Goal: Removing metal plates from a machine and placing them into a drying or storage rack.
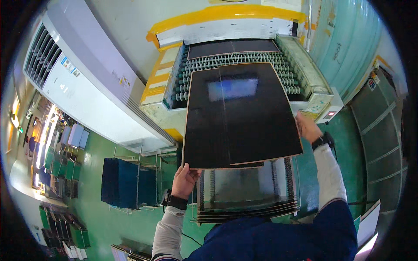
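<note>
In the head view, my left hand (186,180) pinched the black panels (248,117) at their seven o'clock corner; my right hand (308,127) gripped their three o'clock edge. They spanned between, toward rollers (235,58) at twelve.

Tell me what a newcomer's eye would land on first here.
Most likely the glossy black panels, overlapping at centre between the left hand and right hand. Beyond them lie the rows of rollers of a machine, and a tall white air conditioner stands at upper left.
</note>
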`<action>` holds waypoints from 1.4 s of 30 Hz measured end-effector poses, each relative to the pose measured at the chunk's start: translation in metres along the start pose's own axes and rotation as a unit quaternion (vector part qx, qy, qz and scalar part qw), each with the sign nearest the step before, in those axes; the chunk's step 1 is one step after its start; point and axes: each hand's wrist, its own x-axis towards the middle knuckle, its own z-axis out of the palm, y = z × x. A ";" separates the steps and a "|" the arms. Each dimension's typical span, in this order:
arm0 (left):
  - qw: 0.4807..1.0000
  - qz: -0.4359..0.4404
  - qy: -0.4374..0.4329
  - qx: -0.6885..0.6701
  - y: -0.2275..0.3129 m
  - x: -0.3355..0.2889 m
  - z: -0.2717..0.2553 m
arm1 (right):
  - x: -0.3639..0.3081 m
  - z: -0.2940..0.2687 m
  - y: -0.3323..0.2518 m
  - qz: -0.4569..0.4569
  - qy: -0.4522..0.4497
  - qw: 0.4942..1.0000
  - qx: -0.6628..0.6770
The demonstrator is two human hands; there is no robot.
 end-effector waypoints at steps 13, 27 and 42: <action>1.000 -0.002 -0.013 0.000 0.013 0.040 0.026 | -0.109 0.073 0.080 0.081 0.049 0.955 0.281; 0.999 0.006 -0.029 0.022 0.043 0.100 -0.003 | -0.025 0.065 0.037 0.027 0.132 0.937 0.324; 0.999 0.025 -0.029 0.026 0.070 0.162 -0.003 | 0.012 0.040 0.026 0.045 0.141 0.946 0.290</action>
